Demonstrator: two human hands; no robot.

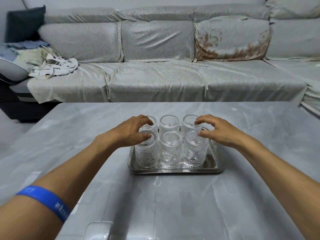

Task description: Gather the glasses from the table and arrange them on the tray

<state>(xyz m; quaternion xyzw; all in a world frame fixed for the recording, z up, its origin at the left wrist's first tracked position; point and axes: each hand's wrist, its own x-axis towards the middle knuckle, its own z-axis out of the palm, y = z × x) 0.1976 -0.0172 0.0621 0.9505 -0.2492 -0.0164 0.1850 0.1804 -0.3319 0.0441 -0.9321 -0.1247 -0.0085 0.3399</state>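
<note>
A: Nearest us the grey marbled table (pixel 173 196) lies bare; on it the shiny rectangular steel tray (pixel 214 168) carries six ribbed clear glasses (pixel 170 151), two rows of three.

B: Our left hand (pixel 131 134) curls over the left pair, our right hand (pixel 220 131) over the right pair; fingers spread wide and touching the tops, nothing lifted.

A: We judge the danger is a sideways nudge; close-packed glasses would clink or topple.

B: Beyond, only the grey covered sofa (pixel 164 75).

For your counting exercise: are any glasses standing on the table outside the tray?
No, all six glasses stand inside the tray.
</note>
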